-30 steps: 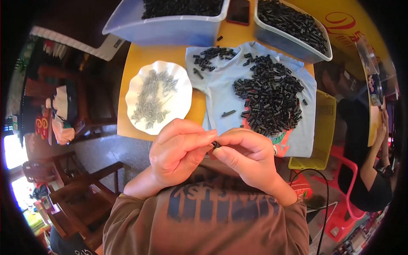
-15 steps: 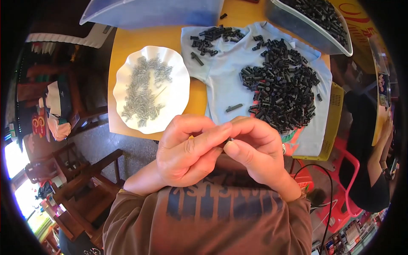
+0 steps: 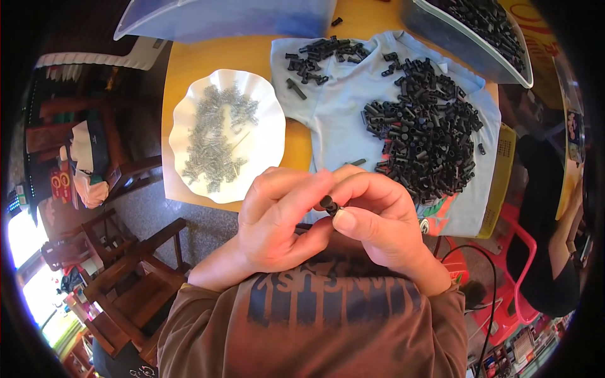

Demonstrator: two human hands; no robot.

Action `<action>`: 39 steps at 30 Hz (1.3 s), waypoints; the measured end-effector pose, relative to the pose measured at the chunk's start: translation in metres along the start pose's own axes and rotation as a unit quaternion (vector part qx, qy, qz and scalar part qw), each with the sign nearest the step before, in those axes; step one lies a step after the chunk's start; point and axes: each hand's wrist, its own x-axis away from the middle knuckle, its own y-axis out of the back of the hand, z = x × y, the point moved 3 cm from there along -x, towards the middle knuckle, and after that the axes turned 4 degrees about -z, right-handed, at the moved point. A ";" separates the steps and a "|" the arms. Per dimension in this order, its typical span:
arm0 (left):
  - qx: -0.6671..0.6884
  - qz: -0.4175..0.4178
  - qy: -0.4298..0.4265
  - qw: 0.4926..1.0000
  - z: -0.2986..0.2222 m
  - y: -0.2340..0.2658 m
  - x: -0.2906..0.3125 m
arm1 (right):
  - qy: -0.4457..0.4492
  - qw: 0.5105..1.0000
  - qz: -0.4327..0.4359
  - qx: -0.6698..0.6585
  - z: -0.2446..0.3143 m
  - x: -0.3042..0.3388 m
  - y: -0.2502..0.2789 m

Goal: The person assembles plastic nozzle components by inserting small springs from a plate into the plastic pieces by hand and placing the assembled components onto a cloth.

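Close in front of my body, both hands meet over a small black cylindrical plastic part [image 3: 329, 205]. My right hand [image 3: 381, 211] pinches it between thumb and fingers, its round capped end tilted up to the left. Beside it, my left hand [image 3: 274, 217] is curled, its fingertips close to the part; what it may hold is hidden. A heap of similar black parts [image 3: 428, 132] covers the right of a light-blue shirt [image 3: 337, 120] spread on the table. Left of the shirt, a white wavy-rimmed plate [image 3: 268, 132] carries many small metal springs [image 3: 214, 142].
A clear bluish bin [image 3: 233, 19] stands at the table's far edge. Another bin [image 3: 466, 47], filled with black parts, is at the far right. A yellow basket [image 3: 502, 170] and a red plastic chair [image 3: 520, 271] are on the right. Wooden chairs [image 3: 135, 277] stand at left.
The black part, mostly hidden between my fingers before, now shows its capped end. My left fingers have loosened and shifted slightly away from it. The view has moved a little.
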 end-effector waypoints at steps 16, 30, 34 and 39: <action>-0.177 0.008 -0.153 0.972 -0.001 -0.007 -0.003 | 0.042 0.995 -0.013 0.085 0.006 0.004 0.007; -0.135 0.081 -0.094 0.983 -0.002 -0.011 -0.011 | -0.026 0.999 -0.022 -0.023 0.004 0.006 0.010; -0.149 0.096 -0.090 0.980 -0.002 -0.012 -0.009 | -0.078 0.996 -0.020 -0.050 0.002 0.007 0.013; -0.165 0.103 -0.109 0.975 -0.001 -0.011 -0.007 | -0.088 0.994 -0.016 -0.070 -0.002 0.008 0.016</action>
